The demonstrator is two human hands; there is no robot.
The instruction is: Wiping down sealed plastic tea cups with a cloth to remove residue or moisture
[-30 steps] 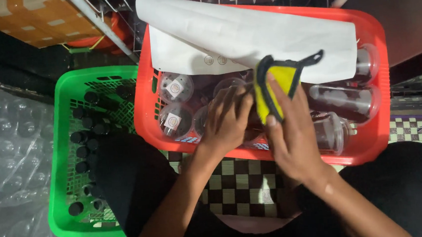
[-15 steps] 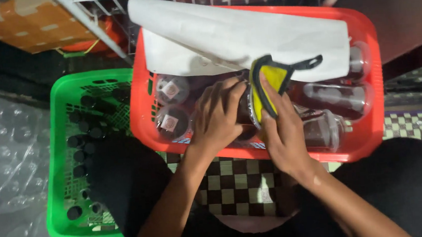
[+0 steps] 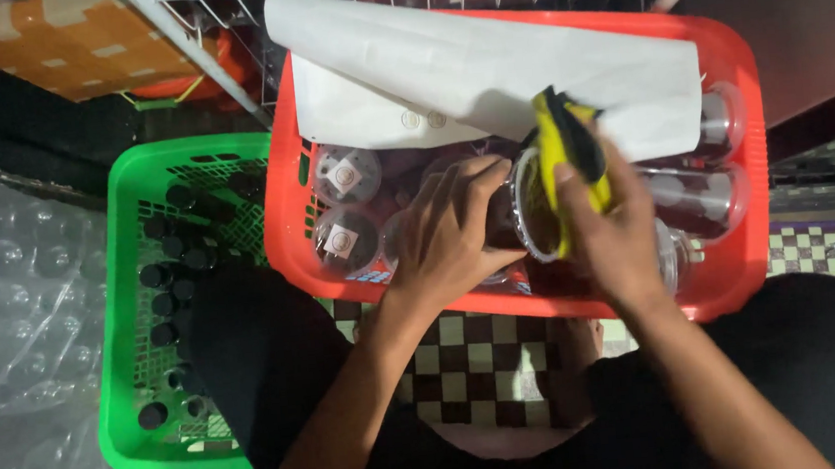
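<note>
My left hand [image 3: 448,237] grips a clear plastic jar [image 3: 520,212] with dark contents, lifted on its side over the red basket [image 3: 739,284]. My right hand [image 3: 616,234] presses a yellow and black cloth [image 3: 565,158] against the jar's open rim. More clear jars with white round lids [image 3: 344,240] lie in the red basket, partly under a large white paper sheet [image 3: 484,70].
A green basket [image 3: 121,317] holding several small black caps stands at the left. Clear plastic wrap [image 3: 8,336] lies further left. A white wire rack [image 3: 224,41] and an orange patterned box [image 3: 65,44] are at the top. Checkered floor shows between my dark-clad legs.
The jar has been raised and turned so its mouth faces my right hand. The yellow cloth has moved from above the jars onto the jar's rim.
</note>
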